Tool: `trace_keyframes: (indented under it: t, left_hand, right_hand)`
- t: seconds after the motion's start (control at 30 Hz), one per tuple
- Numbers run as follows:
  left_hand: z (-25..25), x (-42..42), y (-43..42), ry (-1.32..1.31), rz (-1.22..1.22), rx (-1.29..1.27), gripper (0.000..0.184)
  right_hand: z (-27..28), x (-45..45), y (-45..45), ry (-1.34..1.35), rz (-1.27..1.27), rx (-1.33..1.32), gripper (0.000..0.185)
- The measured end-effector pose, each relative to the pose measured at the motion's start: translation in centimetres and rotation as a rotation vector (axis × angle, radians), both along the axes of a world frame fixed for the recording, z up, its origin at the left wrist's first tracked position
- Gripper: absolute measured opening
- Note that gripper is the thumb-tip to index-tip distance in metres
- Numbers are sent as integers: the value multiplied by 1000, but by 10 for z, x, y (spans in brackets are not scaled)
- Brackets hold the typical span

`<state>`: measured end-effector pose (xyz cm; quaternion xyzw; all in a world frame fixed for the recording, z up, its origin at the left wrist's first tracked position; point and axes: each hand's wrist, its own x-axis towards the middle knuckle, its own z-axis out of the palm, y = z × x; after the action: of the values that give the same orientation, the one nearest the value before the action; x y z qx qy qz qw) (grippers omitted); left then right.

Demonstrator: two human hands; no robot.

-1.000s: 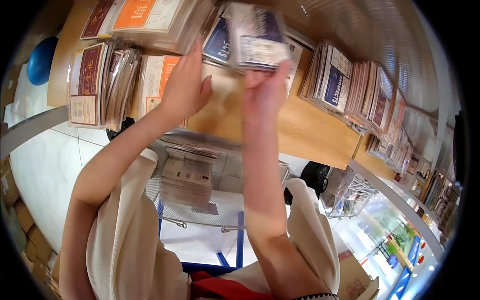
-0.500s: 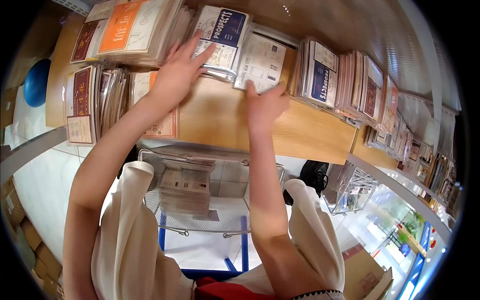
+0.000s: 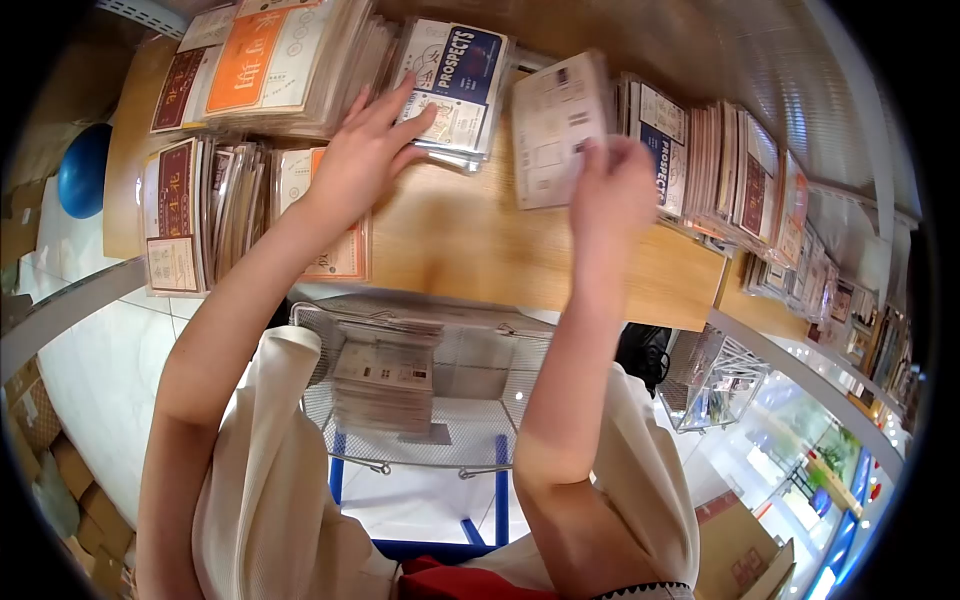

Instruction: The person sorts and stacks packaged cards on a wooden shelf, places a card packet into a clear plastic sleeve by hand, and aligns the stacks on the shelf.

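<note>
A pale, flat rectangular packet in clear plastic [image 3: 550,130], printed with small dark marks, is held over the middle of the light wooden shelf [image 3: 450,250]. Its long axis runs roughly near to far, and it lies to the far left of the right hand [image 3: 612,178], the nearer of the two. That hand pinches its near right edge, thumb on the printed face; the other fingers are blurred. Left of the packet, across a gap, the left hand [image 3: 378,145] rests with fingers spread on a blue-and-white plastic-wrapped packet marked PROSPECTS [image 3: 472,65]. A row of upright wrapped packets [image 3: 710,150] stands just right. Nearer, below the shelf, a silver wire-mesh basket [image 3: 480,422] holds a stack of pale wrapped packets [image 3: 385,385].
</note>
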<state>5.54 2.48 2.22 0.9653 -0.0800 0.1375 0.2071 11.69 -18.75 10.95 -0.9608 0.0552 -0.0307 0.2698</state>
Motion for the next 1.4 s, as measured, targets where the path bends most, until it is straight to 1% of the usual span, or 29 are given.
trace_keyframes:
  t: [0.1,0.17,0.2,0.23,0.27,0.3,0.37,0.4,0.5,0.57,0.6,0.7,0.8,0.9,1.0,1.03,1.1,1.13,1.2,1.23,1.3,1.33,1.4]
  left_hand:
    - [0,-2,2,6,-11,-26,43]
    - [4,-1,1,39,4,-66,42]
    - [9,-4,-1,69,27,-95,42]
    - [12,-9,-2,100,51,-124,42]
    - [9,-16,-2,169,69,-212,50]
    - [11,-23,-6,172,95,-271,53]
    - [15,-39,-15,181,150,-386,59]
    - [14,-45,-18,162,133,-376,67]
    - [16,-50,-20,64,-43,-46,68]
    - [25,-43,-24,76,-68,48,67]
    - [28,-39,-26,80,-82,94,67]
    - [24,-30,-25,102,-73,237,56]
    - [16,-26,-18,0,-60,326,53]
    - [17,-15,-16,-161,-57,407,51]
    - [26,-7,-11,-103,-154,447,48]
    - [27,-5,-8,-131,-160,445,48]
    - [32,-4,-3,-183,-173,444,48]
    - [38,-4,-1,-213,-171,411,47]
    - [54,-5,-2,-274,-167,339,46]
    - [67,-7,-6,-287,-89,221,39]
    - [90,-13,-22,-311,69,-18,27]
    - [90,-13,-28,-269,145,-295,22]
    - [86,-14,-40,-173,295,-850,14]
  right_hand:
    - [15,5,4,-142,21,353,26]
    - [1,12,20,24,65,605,32]
    - [-29,19,27,112,66,710,35]
    - [-34,14,38,144,63,709,38]
    - [-45,12,44,176,75,646,39]
    - [-53,11,46,210,87,584,41]
    - [-48,3,36,-36,211,349,46]
    - [-46,0,29,-153,274,232,49]
    - [-43,13,-6,-315,156,-275,60]
    - [-64,21,-33,-175,27,-509,66]
    - [-66,24,-40,-105,-40,-625,69]
    - [-64,26,-60,-93,66,-709,74]
    - [-41,33,-74,-45,88,-401,64]
    - [7,28,-66,11,-6,-191,49]
    - [5,22,-71,-147,32,99,37]
    - [3,20,-71,-198,45,199,33]
    - [1,11,-63,-145,4,338,32]
    - [0,5,-57,-117,-17,408,31]
    - [-1,-4,-49,-95,44,347,31]
    - [-2,-7,-45,-86,75,314,32]
    - [-3,-14,-31,-56,62,71,36]
    - [-4,-18,-23,-41,56,-52,39]
    - [-19,-21,-7,-80,84,-94,49]
